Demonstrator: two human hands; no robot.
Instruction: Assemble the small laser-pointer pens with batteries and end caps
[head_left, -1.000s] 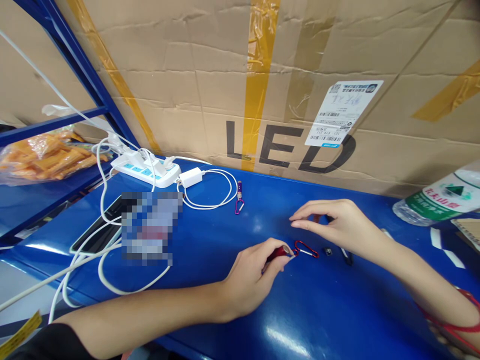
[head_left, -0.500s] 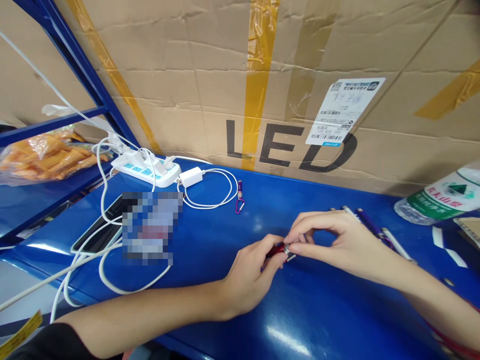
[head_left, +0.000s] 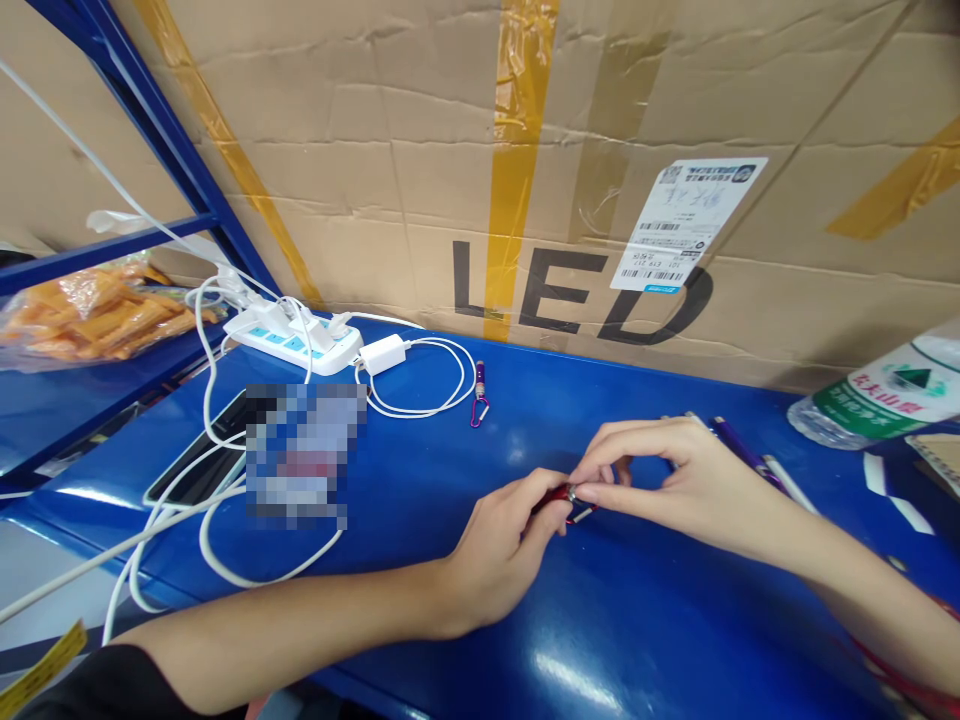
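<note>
I have a small red tube [head_left: 555,496] between my two hands, just above the blue surface [head_left: 637,630] and near its middle. The fingers of my left hand [head_left: 491,560] are wrapped around its body, so most of it is hidden from me. The thumb and forefinger of my right hand [head_left: 675,480] are pinched together at its silvery end [head_left: 572,493]; whether they grip the rim itself or a tiny part seated there, I cannot tell. A red clip [head_left: 581,516] with a pale bar peeks out just below my fingertips.

Beyond my left hand, a purple tube [head_left: 480,376] with its own clip lies on the surface, beside the looped white cable of a charger [head_left: 383,355]. To the left of that sits a white power strip [head_left: 266,343] crowded with plugs, and nearer me a dark phone [head_left: 196,460] lies under some cables, next to a patch blurred out of view.

Behind my right forearm lie a purple pen [head_left: 736,441] and a white pen [head_left: 793,486], both partly covered. Further right, a water bottle [head_left: 862,405] lies tilted near white paper strips [head_left: 874,473]. A large cardboard box [head_left: 360,200] marked LED stands along the back.
</note>
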